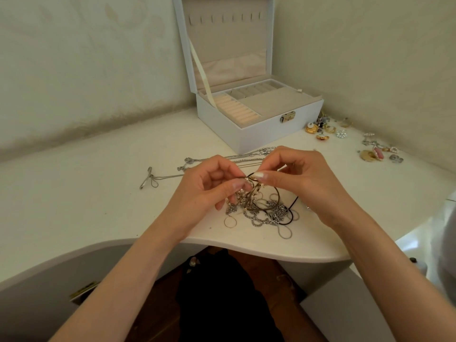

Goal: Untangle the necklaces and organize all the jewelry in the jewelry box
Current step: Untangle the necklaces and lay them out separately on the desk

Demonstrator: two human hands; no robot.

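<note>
At a curved white worktop (86, 193) set into a corner of pale walls (86, 70), we work the necklaces (264, 211), a tangled heap near the front edge. Our left hand (212, 183) and right hand (303, 178) each pinch strands lifted just above it. The white box (222, 119) stands open in the corner behind, with earrings (325, 130) scattered to its right.

1. Surface (74, 193) — white and smooth, its front edge curving inward at the middle.
2. Walls (86, 58) — pale, faintly mottled, meeting in a corner behind the surface.
3. Black fabric (222, 292) below that edge, with brown wooden floor (158, 290) beside it.
4. Small brass fitting (82, 290) on the grey front, lower left.
</note>
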